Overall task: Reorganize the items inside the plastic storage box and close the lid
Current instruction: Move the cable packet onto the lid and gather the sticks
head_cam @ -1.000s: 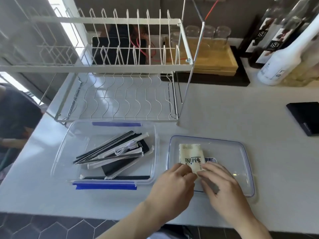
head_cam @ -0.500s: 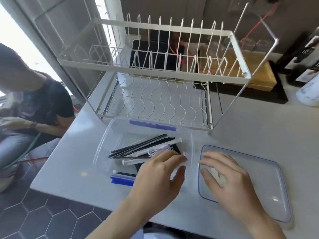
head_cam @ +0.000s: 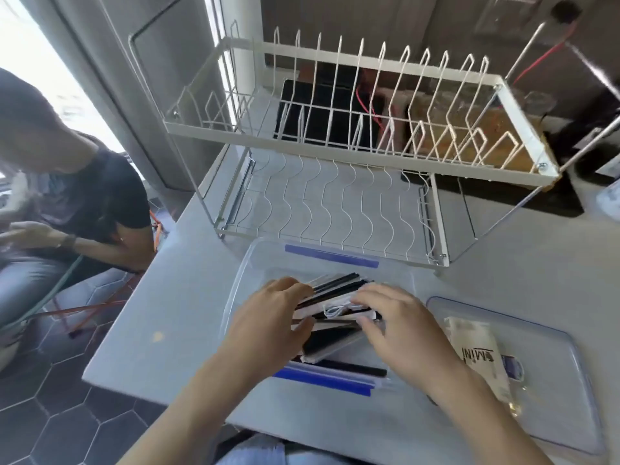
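1. Hands work inside the clear plastic storage box (head_cam: pixel 248 263), which sits open on the grey counter (head_cam: pixel 161 297) just in front of the white wire dish rack (head_cam: pixel 335 156).
2. The left hand (head_cam: pixel 268 317) has its fingers curled over one end of the pile of black and white flat packets (head_cam: pixel 332 340) in the box, thumb below, gripping it.
3. The right hand (head_cam: pixel 399 323) closes on the other end of the same pile, fingertips on top and thumb against its edge.
4. A coiled white cord (head_cam: pixel 335 308) lies on top of the pile between the two hands.
5. The box's blue clips (head_cam: pixel 330 256) show on its far and near sides.
6. The lid (head_cam: pixel 553 414) lies flat on the counter just right of the box, with a pale "MINI" sachet (head_cam: pixel 476 347) resting on it.
7. A seated person (head_cam: pixel 77 203) in a dark shirt is at the left, beyond the counter edge.
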